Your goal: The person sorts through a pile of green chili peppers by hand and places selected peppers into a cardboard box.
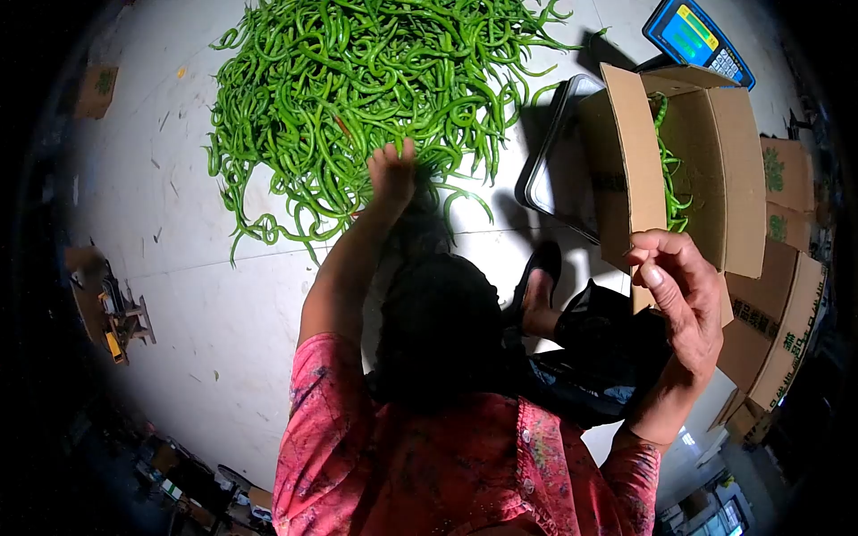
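My left hand (391, 179) reaches to the near edge of a big heap of long green chili peppers (357, 80). Its fingers point into the heap, slightly apart, and I see no pepper held in them. My right hand (684, 299) is raised by the near end of an open cardboard box (630, 143). Thumb and forefinger are pinched together there; what lies between them, if anything, is too small to make out. Inside the box, a few green peppers (672, 192) show along the left wall.
Under the box is a scale platform (559, 192), with a blue display unit (697, 40) behind. Printed cartons (773, 326) line the right side. A small wooden stool (125, 313) stands left on the pale floor (197, 313). My shoe (539, 268) is near the scale.
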Action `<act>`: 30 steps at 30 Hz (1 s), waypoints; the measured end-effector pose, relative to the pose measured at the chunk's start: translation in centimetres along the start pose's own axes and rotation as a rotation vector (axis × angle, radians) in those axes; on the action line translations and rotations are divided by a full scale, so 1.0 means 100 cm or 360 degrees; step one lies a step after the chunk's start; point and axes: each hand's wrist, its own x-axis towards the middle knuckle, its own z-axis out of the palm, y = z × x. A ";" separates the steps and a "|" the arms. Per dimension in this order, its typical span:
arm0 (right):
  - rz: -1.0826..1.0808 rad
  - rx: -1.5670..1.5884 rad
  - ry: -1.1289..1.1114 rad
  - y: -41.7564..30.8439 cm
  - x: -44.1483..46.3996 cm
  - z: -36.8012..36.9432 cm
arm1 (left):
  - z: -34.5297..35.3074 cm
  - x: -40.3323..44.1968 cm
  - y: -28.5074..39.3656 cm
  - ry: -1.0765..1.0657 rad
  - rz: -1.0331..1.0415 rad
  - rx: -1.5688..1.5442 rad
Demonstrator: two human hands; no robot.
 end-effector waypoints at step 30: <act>-0.0279 -0.0162 -0.0005 0.000 -0.003 -0.007 | -0.041 0.013 -0.013 -0.0415 -0.0013 -0.0847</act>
